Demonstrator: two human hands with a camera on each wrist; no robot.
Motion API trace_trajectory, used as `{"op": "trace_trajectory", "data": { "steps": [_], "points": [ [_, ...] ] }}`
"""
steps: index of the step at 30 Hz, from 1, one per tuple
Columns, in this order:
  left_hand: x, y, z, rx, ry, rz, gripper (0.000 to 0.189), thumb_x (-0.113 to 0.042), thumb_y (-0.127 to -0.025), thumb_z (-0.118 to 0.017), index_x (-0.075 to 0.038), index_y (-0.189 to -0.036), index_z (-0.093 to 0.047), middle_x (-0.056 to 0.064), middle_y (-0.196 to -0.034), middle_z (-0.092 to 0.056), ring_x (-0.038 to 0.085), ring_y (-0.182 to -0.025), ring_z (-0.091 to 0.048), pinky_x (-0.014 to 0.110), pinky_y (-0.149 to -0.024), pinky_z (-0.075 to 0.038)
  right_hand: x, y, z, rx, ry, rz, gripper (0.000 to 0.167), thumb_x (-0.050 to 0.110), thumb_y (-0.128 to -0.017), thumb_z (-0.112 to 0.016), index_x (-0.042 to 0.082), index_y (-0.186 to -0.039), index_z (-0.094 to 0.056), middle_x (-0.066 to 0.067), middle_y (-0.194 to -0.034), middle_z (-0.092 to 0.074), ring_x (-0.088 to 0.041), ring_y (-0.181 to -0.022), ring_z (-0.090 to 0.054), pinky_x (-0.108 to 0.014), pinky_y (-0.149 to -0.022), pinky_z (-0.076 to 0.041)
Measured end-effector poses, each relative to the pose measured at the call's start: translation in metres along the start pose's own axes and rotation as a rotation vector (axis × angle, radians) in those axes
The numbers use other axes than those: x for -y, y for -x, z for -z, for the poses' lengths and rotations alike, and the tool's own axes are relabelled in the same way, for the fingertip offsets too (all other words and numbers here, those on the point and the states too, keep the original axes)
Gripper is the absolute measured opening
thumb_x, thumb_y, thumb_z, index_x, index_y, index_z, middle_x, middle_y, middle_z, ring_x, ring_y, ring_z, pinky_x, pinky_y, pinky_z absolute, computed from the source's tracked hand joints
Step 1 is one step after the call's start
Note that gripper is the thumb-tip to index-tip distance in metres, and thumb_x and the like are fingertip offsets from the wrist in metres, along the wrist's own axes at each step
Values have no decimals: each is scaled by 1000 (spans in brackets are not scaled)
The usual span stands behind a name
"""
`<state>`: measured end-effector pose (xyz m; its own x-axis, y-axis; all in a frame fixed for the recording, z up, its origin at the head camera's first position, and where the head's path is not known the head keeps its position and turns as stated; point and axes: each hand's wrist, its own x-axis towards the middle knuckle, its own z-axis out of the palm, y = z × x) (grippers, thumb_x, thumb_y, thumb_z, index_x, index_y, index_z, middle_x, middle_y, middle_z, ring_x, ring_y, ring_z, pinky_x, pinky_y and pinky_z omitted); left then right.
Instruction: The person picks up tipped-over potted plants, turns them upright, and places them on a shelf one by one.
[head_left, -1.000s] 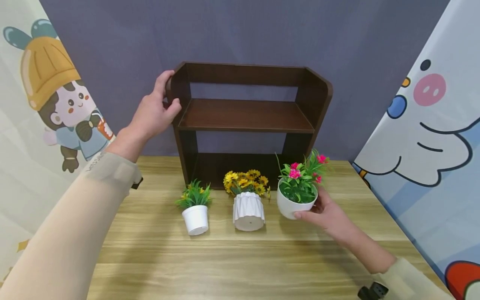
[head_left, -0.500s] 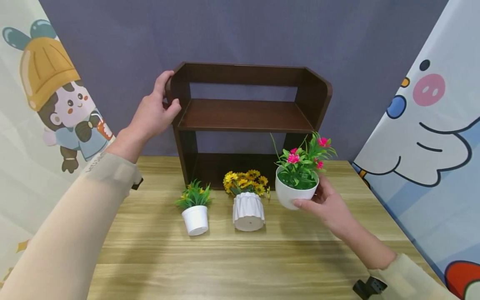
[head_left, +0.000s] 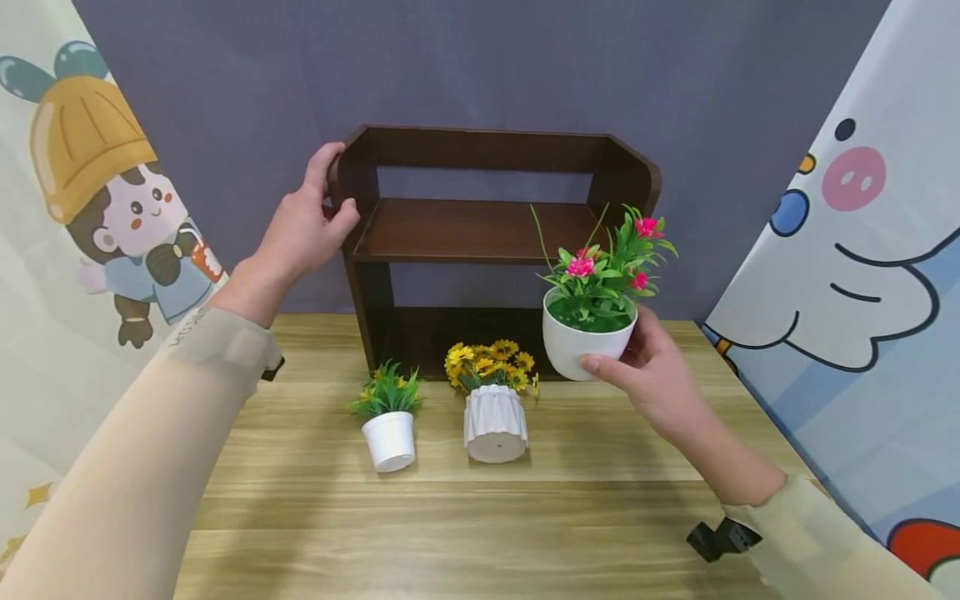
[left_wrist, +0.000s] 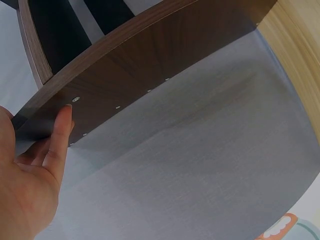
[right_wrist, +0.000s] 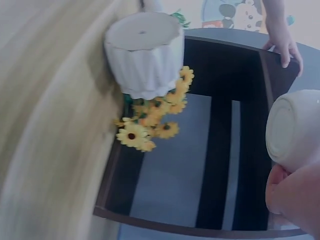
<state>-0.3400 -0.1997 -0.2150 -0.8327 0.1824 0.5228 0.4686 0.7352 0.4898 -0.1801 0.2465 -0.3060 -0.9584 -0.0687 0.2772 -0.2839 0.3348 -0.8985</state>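
My right hand [head_left: 660, 379] grips a round white flowerpot [head_left: 585, 342] with green leaves and pink flowers, in the air before the shelf's lower right part. The pot's white base [right_wrist: 282, 129] shows in the right wrist view. My left hand [head_left: 303, 225] holds the left side panel of a dark brown two-tier shelf [head_left: 487, 229]. In the left wrist view, its fingers [left_wrist: 61, 132] lie along the panel's outer face, with the thumb on the other side. A fluted white pot [head_left: 497, 425] with yellow flowers and a small white pot [head_left: 390, 442] with a green plant stand before the shelf.
The shelf stands on a wood-grain table [head_left: 480, 533] against a grey-blue cloth backdrop [head_left: 480, 58]. Cartoon-printed sheets hang at the left [head_left: 45, 292] and right [head_left: 870, 333].
My right hand has lifted the pink-flowered pot up off the table and slightly leftward, raising it in front of the shelf. My left hand keeps its hold on the shelf's side.
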Motion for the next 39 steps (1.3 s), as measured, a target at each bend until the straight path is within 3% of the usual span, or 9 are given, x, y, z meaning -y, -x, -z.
{"op": "trace_trajectory", "data": {
  "steps": [10,18,29,39],
  "points": [
    [-1,1,2,-16,-6,-17,72,-35,-109,-48,-41,-173,-16,20,-134,-70,36,-84,-63,40,-69,-47,30,-24,-3,-43,-52,62,80,17,-99,-82,16,-166,-38,-6,-150,-55,-20,-128,-59,-15,-99,-55],
    [-3,2,3,-11,1,-14,72,-35,-110,-48,-40,-173,-16,21,-135,-69,36,-85,-64,40,-68,-47,49,-50,-3,-88,-47,57,81,29,-99,-83,19,-165,-37,-6,-151,-54,-20,-129,-57,-18,-101,-55],
    [-3,4,3,-17,0,-18,72,-34,-110,-49,-40,-173,-16,22,-136,-69,36,-83,-63,41,-69,-47,54,-86,-3,-148,-75,45,86,38,-98,-83,19,-167,-35,-6,-151,-53,-19,-130,-55,-42,-118,-49],
    [-6,5,3,-21,-4,-12,72,-34,-110,-49,-41,-173,-16,23,-136,-69,37,-83,-63,43,-70,-47,50,-108,-7,-189,-63,40,88,44,-96,-84,20,-166,-37,-5,-145,-52,-18,-125,-52,-39,-110,-50]
  ]
}}
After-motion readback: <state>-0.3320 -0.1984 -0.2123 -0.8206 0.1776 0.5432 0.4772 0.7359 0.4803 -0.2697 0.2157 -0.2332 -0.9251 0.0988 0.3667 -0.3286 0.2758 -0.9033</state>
